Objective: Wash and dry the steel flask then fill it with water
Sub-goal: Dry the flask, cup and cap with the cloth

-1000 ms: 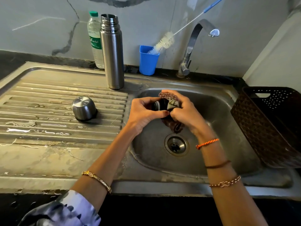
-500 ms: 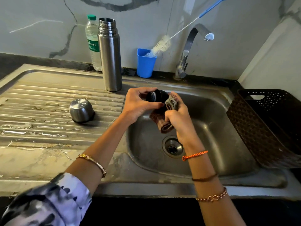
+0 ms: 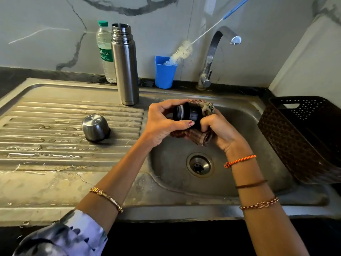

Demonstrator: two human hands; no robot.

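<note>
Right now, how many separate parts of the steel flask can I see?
3: flask body upright on the drainboard, steel cup upside down there, black stopper in both hands over the sink.

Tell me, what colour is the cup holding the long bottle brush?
Blue. The small blue plastic cup beside the tap shows clearly in the head view.
</note>
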